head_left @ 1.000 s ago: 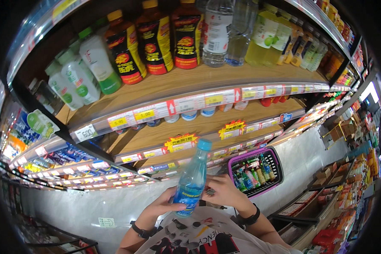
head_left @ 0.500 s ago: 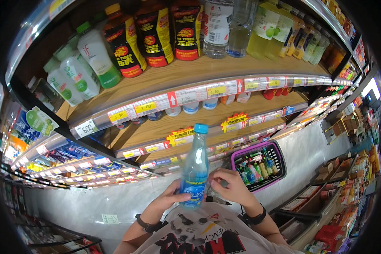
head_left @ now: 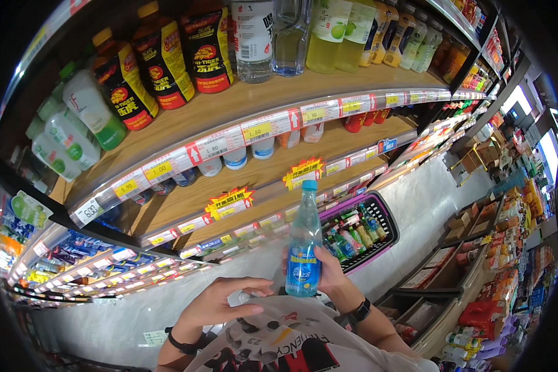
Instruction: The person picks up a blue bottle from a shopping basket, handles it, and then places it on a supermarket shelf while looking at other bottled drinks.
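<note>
A clear bluish plastic bottle (head_left: 304,242) with a blue cap and a blue label stands upright in front of my chest. Wrapped round its lower part from the right is my right hand (head_left: 330,273), with some of the fingers hidden behind the bottle. To the bottle's left, my left hand (head_left: 222,302) is empty, thumb and fingers apart and curved. A small gap separates it from the bottle. Both wrists wear dark bands.
Ahead is a wooden shelf (head_left: 254,99) lined with several drink bottles and price tags. A black and purple shopping basket (head_left: 387,226) holding several bottles stands on the floor beyond my right hand. Low display bins (head_left: 440,266) with packaged goods line the right side.
My left hand has let go of the bottle and moved left, while my right hand has taken hold of it. The bottle has shifted right. The view has turned rightward.
</note>
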`<state>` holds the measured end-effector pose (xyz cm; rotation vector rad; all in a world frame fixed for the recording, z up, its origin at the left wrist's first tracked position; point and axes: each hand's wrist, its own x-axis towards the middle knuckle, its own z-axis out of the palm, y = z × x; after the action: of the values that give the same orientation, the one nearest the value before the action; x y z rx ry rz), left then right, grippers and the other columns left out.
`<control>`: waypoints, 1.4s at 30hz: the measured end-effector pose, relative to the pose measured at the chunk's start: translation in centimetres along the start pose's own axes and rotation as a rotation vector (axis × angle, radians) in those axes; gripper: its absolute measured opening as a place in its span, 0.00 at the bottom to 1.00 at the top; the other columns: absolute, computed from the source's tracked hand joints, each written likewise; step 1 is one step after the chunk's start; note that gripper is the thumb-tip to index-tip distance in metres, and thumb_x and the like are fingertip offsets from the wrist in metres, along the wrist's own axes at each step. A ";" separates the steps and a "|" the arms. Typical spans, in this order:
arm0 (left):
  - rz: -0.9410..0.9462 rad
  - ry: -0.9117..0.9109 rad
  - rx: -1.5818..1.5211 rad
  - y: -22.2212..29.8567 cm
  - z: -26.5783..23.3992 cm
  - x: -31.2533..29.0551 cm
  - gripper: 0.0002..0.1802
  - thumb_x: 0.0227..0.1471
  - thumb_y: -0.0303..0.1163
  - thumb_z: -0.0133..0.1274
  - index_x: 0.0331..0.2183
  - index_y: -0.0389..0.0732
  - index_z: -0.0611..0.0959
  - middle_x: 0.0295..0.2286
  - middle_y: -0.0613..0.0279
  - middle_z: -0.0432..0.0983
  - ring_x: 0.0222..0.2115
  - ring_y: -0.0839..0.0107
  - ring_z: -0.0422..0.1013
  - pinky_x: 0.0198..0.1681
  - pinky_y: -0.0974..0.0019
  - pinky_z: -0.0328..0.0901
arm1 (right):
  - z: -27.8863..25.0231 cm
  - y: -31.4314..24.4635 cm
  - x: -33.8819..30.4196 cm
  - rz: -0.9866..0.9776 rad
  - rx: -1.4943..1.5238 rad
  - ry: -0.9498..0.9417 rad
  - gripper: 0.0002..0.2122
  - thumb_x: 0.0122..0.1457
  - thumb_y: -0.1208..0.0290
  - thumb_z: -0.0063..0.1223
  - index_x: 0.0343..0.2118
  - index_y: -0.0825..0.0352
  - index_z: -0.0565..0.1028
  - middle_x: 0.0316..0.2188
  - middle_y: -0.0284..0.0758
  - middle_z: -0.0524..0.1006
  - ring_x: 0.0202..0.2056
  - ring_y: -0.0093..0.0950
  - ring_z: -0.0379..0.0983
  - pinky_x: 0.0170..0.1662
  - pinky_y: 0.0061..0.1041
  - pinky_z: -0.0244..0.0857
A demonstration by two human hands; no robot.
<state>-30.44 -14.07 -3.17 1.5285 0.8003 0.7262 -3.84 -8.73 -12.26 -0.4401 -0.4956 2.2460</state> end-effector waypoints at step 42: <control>-0.095 0.107 0.024 -3.2 0.5 -1.2 0.07 0.46 0.18 0.57 0.28 0.36 0.76 0.25 0.60 0.77 0.28 0.69 0.76 0.37 0.67 0.70 | 0.4 2.1 0.3 0.013 0.070 -0.027 0.33 0.55 0.52 0.61 0.59 0.63 0.64 0.50 0.46 0.72 0.50 0.42 0.71 0.54 0.47 0.67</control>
<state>-31.01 -15.15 -6.45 1.4722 0.9582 0.7348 -5.56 -9.87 -12.99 -0.3783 -0.4280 2.2765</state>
